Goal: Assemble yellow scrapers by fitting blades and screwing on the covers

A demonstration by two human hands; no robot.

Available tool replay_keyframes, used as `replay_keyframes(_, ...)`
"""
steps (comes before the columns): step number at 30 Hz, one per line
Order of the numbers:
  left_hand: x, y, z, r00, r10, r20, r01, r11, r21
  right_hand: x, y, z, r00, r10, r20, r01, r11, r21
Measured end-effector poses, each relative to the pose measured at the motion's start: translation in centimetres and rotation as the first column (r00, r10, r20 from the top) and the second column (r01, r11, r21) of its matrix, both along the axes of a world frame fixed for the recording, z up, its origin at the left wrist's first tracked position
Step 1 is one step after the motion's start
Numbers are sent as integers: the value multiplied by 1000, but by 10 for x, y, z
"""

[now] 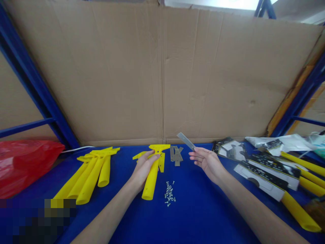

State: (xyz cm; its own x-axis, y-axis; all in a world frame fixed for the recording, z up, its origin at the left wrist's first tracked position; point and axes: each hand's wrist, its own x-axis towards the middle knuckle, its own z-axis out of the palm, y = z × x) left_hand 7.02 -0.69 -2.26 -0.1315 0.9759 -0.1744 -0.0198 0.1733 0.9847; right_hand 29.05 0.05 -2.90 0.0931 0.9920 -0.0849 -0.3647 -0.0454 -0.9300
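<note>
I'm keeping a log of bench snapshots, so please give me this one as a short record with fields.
Left hand: grips a yellow T-shaped handle
Right hand: holds up a flat metal blade, apart from the handle
Between the hands: overlapping metal plates; nearer the person, scattered small metal fasteners
Left side: grouped yellow handles; red plastic
Right side: black-and-white cards with yellow handles projecting
Work surface: blue
Backdrop: cardboard

Creased brown cardboard wall [114,67] (seamed near centre) stands behind blue worktop [198,217], between blue metal posts [30,74]; bright white light [215,4] above.
</note>
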Motion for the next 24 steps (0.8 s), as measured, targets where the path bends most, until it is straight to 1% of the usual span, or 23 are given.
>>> replay_keyframes(6,1,0,0,1000,-13,4,13,1000,13,-3,0,1,999,-6,-40,6,1000,6)
replay_keyframes(9,1,0,0,1000,-19,3,19,1000,-4,-5,-1,1,998,-13,-56,14,1000,24)
replay_keyframes(14,0,1,-4,999,-37,15,36,999,13,-8,-3,1,995,-70,-68,74,995,64)
replay_keyframes(19,-1,3,-10,997,-60,48,59,998,31,-12,-6,3,993,-113,-44,116,989,92)
replay_keyframes(24,0,2,-9,996,-70,51,68,997,38,-14,-9,6,992,-122,-12,123,988,94)
